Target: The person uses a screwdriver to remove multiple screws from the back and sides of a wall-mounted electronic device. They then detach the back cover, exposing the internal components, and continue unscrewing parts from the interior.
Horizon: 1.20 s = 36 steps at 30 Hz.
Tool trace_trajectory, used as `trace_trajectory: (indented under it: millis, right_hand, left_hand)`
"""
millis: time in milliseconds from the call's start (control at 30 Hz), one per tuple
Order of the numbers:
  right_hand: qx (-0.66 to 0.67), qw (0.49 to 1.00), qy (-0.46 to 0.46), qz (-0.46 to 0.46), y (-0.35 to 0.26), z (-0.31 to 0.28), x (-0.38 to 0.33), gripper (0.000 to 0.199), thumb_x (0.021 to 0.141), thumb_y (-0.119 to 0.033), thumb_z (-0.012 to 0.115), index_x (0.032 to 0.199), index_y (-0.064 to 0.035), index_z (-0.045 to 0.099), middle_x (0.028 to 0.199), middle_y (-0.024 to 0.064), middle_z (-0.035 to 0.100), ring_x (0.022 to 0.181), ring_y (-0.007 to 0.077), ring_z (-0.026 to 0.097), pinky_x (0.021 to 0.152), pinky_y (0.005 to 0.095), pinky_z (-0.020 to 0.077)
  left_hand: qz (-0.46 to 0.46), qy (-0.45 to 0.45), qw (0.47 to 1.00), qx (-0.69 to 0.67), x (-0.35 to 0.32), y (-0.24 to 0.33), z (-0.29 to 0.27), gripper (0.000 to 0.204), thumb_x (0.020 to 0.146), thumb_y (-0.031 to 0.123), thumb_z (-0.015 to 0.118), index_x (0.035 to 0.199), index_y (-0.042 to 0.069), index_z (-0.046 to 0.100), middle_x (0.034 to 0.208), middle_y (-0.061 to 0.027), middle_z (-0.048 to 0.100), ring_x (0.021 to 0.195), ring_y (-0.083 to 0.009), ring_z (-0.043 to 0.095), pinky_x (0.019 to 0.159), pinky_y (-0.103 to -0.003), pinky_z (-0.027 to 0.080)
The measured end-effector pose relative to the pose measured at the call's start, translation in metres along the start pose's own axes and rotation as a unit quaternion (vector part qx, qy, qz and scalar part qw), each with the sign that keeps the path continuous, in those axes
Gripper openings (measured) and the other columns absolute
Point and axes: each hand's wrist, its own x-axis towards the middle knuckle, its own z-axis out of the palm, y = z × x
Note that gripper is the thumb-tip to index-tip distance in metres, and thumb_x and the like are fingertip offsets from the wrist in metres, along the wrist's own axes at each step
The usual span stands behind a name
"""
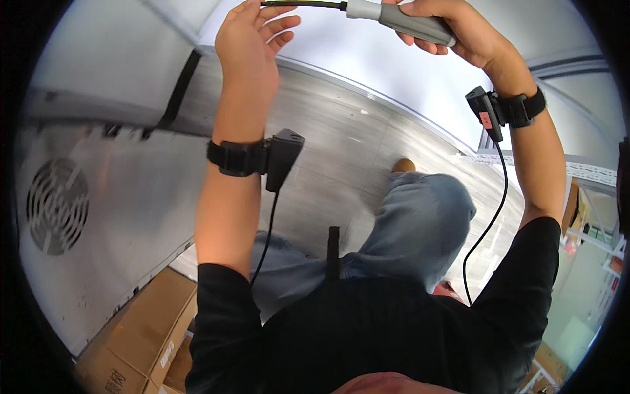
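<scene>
At the top of the head view, a screwdriver (415,26) with a grey handle, a pale collar and a thin black shaft lies almost level between my hands. My right hand (469,29) wraps round its handle, thumb along the top. The shaft (315,4) bows slightly and runs left to my left hand (252,36). There my thumb and forefinger pinch its far end, while the other fingers stay spread. The very tip is hidden at the picture's upper edge, so what it touches cannot be seen.
White panels (367,72) stand ahead, above a grey wood-look floor (315,131). On the left is a metal panel (118,217) with a round vent (58,207). Cardboard boxes (141,328) sit at lower left; shelving (590,171) is at right. Cables (502,217) hang from my wristbands (525,108).
</scene>
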Motion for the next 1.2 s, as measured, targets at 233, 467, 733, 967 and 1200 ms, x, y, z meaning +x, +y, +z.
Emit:
trace_trajectory:
  millis: [233, 467, 733, 967, 1200]
  right_hand:
    - [-0.013, 0.996, 0.056, -0.074, 0.156, -0.101, 0.010, 0.033, 0.087, -0.035, 0.059, 0.103, -0.0059, 0.061, 0.063, 0.0014, 0.059, 0.042, 0.0019, 0.046, 0.035, 0.0133, 0.0321]
    - [0.308, 0.948, 0.082, 0.018, 0.288, -0.116, 0.024, 0.022, 0.086, -0.025, 0.058, 0.096, -0.0057, 0.057, 0.060, 0.0039, 0.057, 0.044, 0.0054, 0.042, 0.037, 0.0196, 0.0268]
    - [0.340, 0.914, 0.214, 0.045, 0.322, -0.128, 0.009, 0.020, 0.086, -0.023, 0.057, 0.097, -0.0061, 0.056, 0.059, 0.0042, 0.055, 0.043, 0.0067, 0.042, 0.039, 0.0213, 0.0268]
    - [0.247, 0.918, 0.304, 0.061, 0.324, -0.132, 0.006, 0.018, 0.087, -0.021, 0.054, 0.098, -0.0062, 0.056, 0.058, 0.0033, 0.053, 0.043, 0.0059, 0.040, 0.040, 0.0211, 0.0267]
    - [0.338, 0.884, 0.318, 0.065, 0.344, -0.140, -0.005, 0.018, 0.087, -0.020, 0.054, 0.098, -0.0059, 0.055, 0.058, 0.0034, 0.054, 0.043, 0.0061, 0.040, 0.040, 0.0205, 0.0277]
  left_hand:
    - [-0.103, -0.084, 0.988, 0.082, 0.058, -0.117, 0.050, 0.018, 0.091, 0.023, 0.060, 0.098, 0.006, 0.059, 0.098, -0.0091, 0.066, 0.089, -0.0170, 0.058, 0.079, -0.030, 0.045]
    - [-0.258, -0.101, 0.920, 0.278, 0.091, -0.200, 0.089, 0.017, 0.090, 0.027, 0.062, 0.089, 0.010, 0.062, 0.090, -0.0037, 0.067, 0.077, -0.0092, 0.053, 0.073, -0.026, 0.043]
    - [-0.308, -0.206, 0.868, 0.330, 0.140, -0.262, 0.139, 0.018, 0.090, 0.028, 0.061, 0.087, 0.010, 0.063, 0.086, -0.0017, 0.067, 0.077, -0.0077, 0.053, 0.075, -0.025, 0.042]
    - [-0.336, -0.229, 0.838, 0.364, 0.162, -0.291, 0.170, 0.019, 0.088, 0.026, 0.062, 0.090, 0.008, 0.064, 0.085, -0.0010, 0.066, 0.075, -0.0085, 0.052, 0.072, -0.024, 0.043]
    - [-0.237, -0.139, 0.860, 0.430, 0.198, -0.310, 0.155, 0.021, 0.088, 0.027, 0.064, 0.091, 0.006, 0.063, 0.083, -0.0011, 0.066, 0.072, -0.0091, 0.052, 0.067, -0.026, 0.045]
